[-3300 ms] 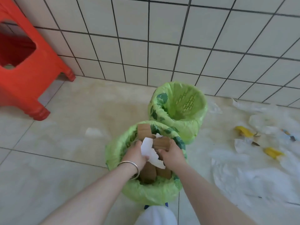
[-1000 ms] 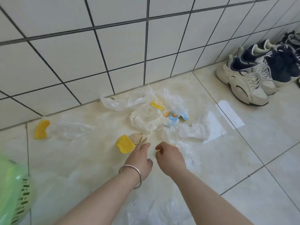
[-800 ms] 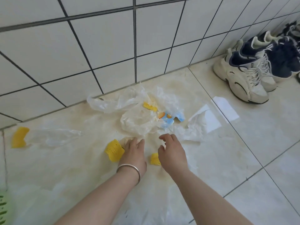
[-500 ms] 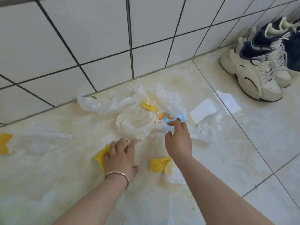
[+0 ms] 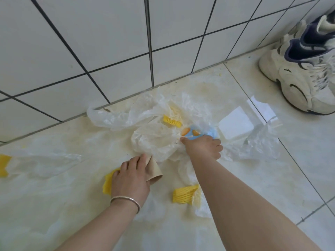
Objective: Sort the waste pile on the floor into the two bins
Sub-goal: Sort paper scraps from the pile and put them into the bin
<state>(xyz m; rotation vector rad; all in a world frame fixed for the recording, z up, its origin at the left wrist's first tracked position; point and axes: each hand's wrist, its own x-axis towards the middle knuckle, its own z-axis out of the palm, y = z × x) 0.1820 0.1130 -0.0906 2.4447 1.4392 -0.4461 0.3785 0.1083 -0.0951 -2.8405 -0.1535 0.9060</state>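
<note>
The waste pile lies on the floor by the wall. My left hand [image 5: 130, 176] closes on a brown cardboard tube [image 5: 153, 169] beside a yellow foam net [image 5: 107, 182]. My right hand [image 5: 203, 147] pinches a blue snack wrapper [image 5: 198, 132] at the edge of a crumpled clear plastic bag [image 5: 154, 138]. Another yellow foam net [image 5: 184, 195] lies between my forearms, a third [image 5: 171, 121] sits on the plastic, and one more [image 5: 3, 165] rests at the far left. Neither bin is in view.
White sneakers [image 5: 306, 73] stand at the right against the tiled wall [image 5: 108, 42]. A white paper sheet [image 5: 235, 125] and thin clear plastic film [image 5: 261, 142] lie right of the pile. More film covers the floor at the left.
Since the bins, my view swung right to the pile. My left hand closed on the cardboard tube. My right hand dropped a yellow net and reached forward to the blue wrapper.
</note>
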